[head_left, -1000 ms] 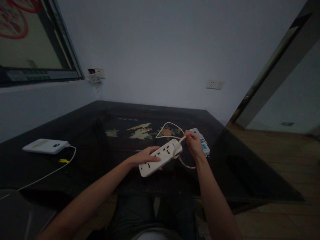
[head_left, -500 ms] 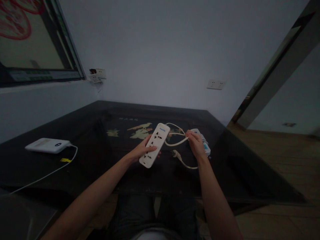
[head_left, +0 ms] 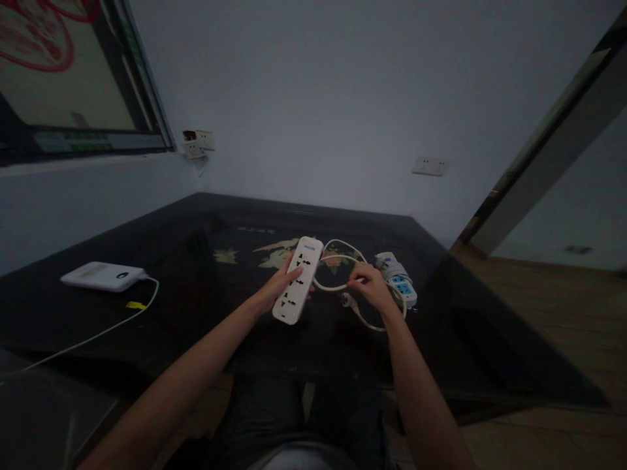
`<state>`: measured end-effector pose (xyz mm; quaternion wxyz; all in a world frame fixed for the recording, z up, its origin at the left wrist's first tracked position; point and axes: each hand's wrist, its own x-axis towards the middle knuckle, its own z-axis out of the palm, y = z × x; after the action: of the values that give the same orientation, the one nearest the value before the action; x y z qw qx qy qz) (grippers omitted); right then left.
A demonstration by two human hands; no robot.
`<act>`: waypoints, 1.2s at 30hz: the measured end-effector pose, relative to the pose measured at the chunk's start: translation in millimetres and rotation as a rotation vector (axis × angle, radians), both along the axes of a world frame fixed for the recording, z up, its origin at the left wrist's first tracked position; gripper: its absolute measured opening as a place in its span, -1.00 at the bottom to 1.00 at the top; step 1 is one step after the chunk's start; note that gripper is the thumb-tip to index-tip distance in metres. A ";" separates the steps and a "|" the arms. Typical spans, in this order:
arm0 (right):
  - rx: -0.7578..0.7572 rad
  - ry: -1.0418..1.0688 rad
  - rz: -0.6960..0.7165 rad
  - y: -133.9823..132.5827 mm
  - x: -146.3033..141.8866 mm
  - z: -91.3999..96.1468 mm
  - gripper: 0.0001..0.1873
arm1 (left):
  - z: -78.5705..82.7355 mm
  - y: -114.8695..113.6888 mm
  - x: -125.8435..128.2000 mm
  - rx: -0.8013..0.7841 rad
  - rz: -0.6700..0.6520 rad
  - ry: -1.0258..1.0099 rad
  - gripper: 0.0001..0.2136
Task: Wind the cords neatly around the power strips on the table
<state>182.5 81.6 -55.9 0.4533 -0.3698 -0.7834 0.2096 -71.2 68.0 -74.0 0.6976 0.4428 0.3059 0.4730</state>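
A white power strip (head_left: 298,281) is tilted above the dark table, with my left hand (head_left: 277,286) closed around its left side and the thumb across its face. Its pale cord (head_left: 336,288) bends in loops to the right. My right hand (head_left: 371,286) pinches the cord between thumb and fingers. Below that hand, the cord's plug (head_left: 347,300) lies close to the tabletop. Just beyond my right hand rests a second power strip (head_left: 403,285), white with blue sockets and a grey cord wound about it.
A white power bank (head_left: 102,277) with a white cable (head_left: 110,331) lies on the table (head_left: 196,228) at the left, near a yellow tag (head_left: 136,305). Wall sockets (head_left: 431,166) are on the back wall. A dark flat object, hard to make out, lies at the right.
My right hand has slid left and lower along the cord, nearer the power strip. The strip in my left hand has shifted slightly left. The view has turned a little.
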 end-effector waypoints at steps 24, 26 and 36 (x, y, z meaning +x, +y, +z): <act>-0.036 0.053 -0.105 1.4 0.7 -2.3 -0.60 | 5.2 0.7 -4.4 -0.041 -0.028 -0.011 -0.62; -0.032 0.079 -0.134 1.5 1.4 -1.1 -0.60 | 4.5 1.2 -4.4 -0.015 -0.026 -0.004 -0.61; -0.066 0.071 -0.129 -0.8 0.3 1.0 -0.60 | 4.9 -0.2 -3.5 -0.009 0.005 0.030 -0.62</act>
<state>182.8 80.8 -54.9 0.4810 -0.4267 -0.7341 0.2183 -74.6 67.8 -69.1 0.6939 0.4459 0.3195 0.4664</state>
